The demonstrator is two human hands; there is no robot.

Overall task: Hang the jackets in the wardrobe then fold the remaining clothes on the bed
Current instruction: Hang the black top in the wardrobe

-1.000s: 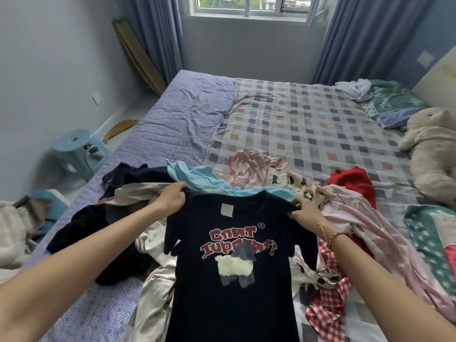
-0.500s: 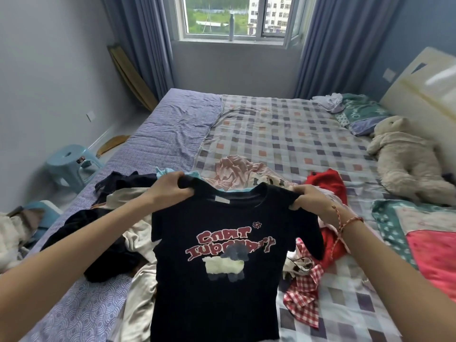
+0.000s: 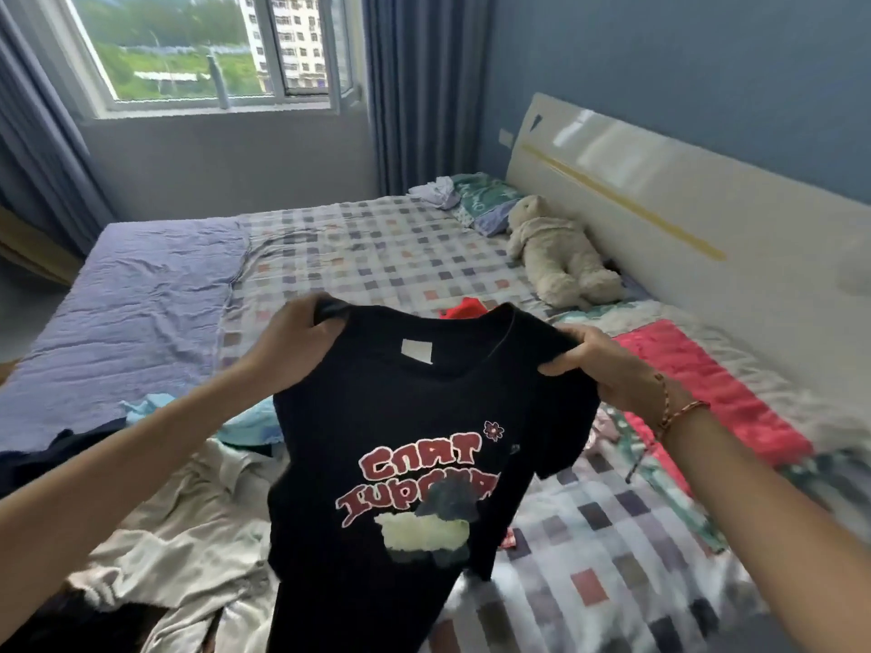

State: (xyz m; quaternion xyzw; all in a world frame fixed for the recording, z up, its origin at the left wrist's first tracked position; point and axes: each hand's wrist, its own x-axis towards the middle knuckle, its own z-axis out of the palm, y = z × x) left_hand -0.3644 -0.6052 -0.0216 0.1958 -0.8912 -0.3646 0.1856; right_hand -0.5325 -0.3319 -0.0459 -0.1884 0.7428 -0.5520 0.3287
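Observation:
A black T-shirt (image 3: pixel 400 417) with red lettering and a sheep print hangs in the air above the bed (image 3: pixel 377 256). My left hand (image 3: pixel 292 341) grips its left shoulder and my right hand (image 3: pixel 608 365) grips its right shoulder, so the shirt is spread between them. Under it lie loose clothes: a cream garment (image 3: pixel 188 525), a light blue one (image 3: pixel 245 421), dark ones (image 3: pixel 47 459) at the left, and a red piece (image 3: pixel 466 307) peeking over the collar.
A plush bear (image 3: pixel 561 256) and a green pillow (image 3: pixel 485 200) lie by the white headboard (image 3: pixel 683 195). A red and patterned quilt (image 3: pixel 707 384) covers the bed's right side. Window and blue curtains (image 3: pixel 424 87) stand behind the bed.
Both hands have lifted the black T-shirt higher off the pile, and my view has swung up and to the right toward the headboard.

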